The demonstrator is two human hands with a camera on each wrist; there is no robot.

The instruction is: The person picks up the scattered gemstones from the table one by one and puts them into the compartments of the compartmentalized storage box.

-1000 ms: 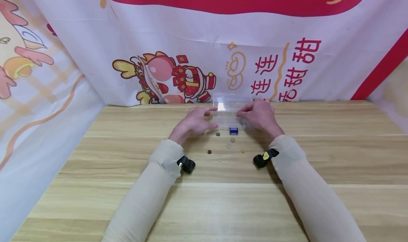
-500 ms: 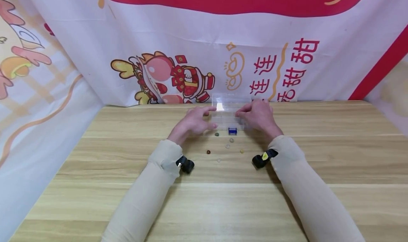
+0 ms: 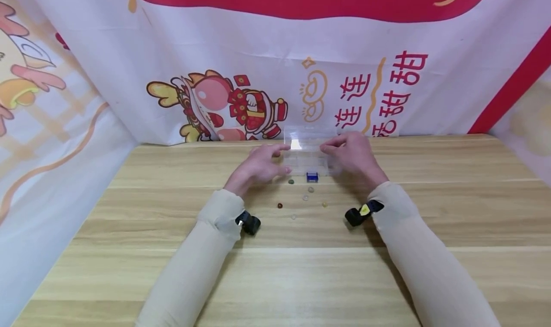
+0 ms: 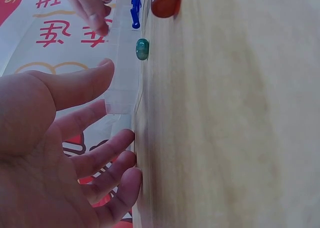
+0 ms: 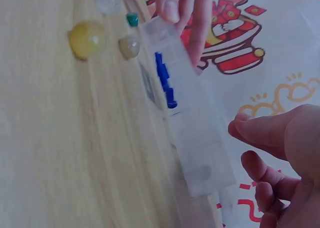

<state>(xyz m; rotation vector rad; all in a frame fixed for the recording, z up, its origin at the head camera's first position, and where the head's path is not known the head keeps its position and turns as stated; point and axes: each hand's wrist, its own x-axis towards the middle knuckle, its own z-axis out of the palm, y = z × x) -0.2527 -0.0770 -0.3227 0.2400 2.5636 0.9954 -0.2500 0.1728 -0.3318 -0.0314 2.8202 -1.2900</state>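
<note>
A clear plastic compartment box (image 3: 306, 160) stands open at the back of the table, its transparent lid (image 3: 307, 135) raised against the cloth. My left hand (image 3: 261, 164) is at the box's left end, thumb and fingers spread apart around the corner. Over the right side is my right hand (image 3: 350, 151), fingers loosely bent, thumb close to the index finger; nothing shows in them. A blue clasp-like piece (image 5: 165, 81) sits at the box's front. Before it lie small beads: green (image 4: 142, 49), red-brown (image 4: 165, 1), yellow (image 5: 86, 39), greyish (image 5: 129, 46) and clear (image 5: 106, 3).
The wooden table (image 3: 267, 274) runs up to a white hanging cloth (image 3: 267, 40) with red and cartoon prints, right behind the box. Another printed cloth (image 3: 51, 97) stands along the left. Each wrist carries a small black camera (image 3: 251, 223).
My right hand has lifted a little up and away from the box, its wrist shifting right. The left hand keeps its place at the box's left end. The view has drifted slightly.
</note>
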